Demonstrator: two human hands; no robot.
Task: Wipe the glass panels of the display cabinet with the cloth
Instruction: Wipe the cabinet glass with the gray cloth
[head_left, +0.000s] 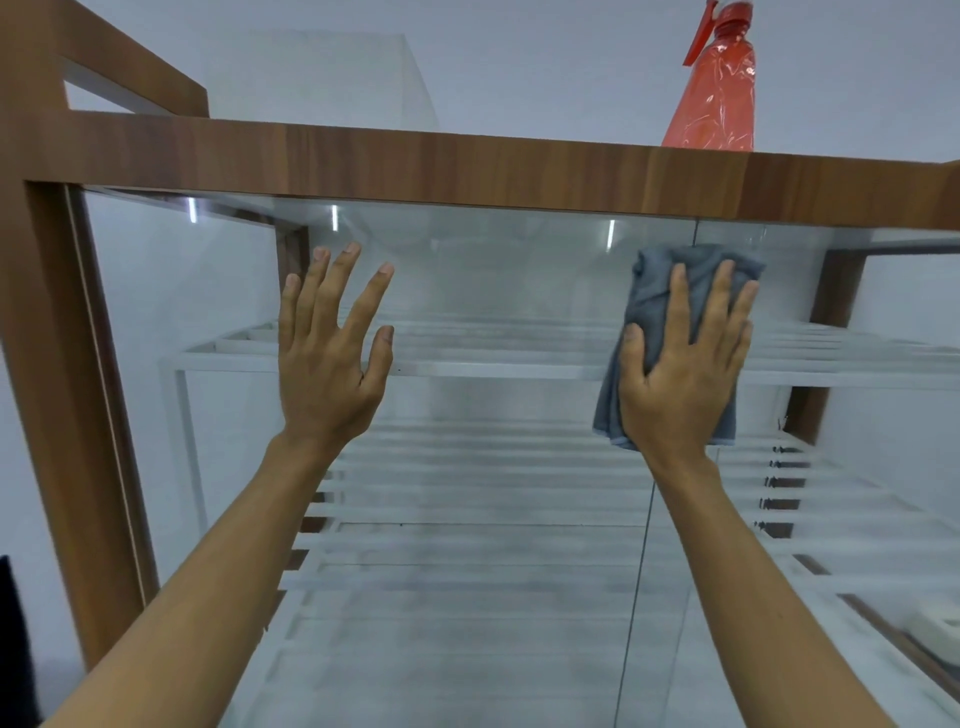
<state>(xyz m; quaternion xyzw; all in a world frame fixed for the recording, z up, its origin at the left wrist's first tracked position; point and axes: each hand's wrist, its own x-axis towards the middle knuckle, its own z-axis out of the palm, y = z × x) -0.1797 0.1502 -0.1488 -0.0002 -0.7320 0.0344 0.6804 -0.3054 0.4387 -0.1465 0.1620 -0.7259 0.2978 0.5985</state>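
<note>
Glass fills most of the view: the front glass panel (493, 291) of the display cabinet (415, 156), which is framed in brown wood-grain board along the top and down the left side. Both hands are raised against the pane, just below the top board. The left hand (332, 364) appears to lie flat on the bare glass, fingers straight and spread, thumb out to the side, holding nothing. The right hand (680, 374), well apart from it to the right, presses a folded grey cloth (654, 291) against the pane with straight fingers. The cloth shows above the fingertips, beside the thumb and below the heel of the hand. A thin dark vertical seam (640, 561) runs down from the top board and passes behind the cloth and the right forearm. Through the glass, white slatted shelves (493, 364) stand one above another, blurred. On top of the cabinet, to the right, a red spray bottle (717, 98) stands upright, almost straight above the cloth, against a pale wall (519, 62).
</note>
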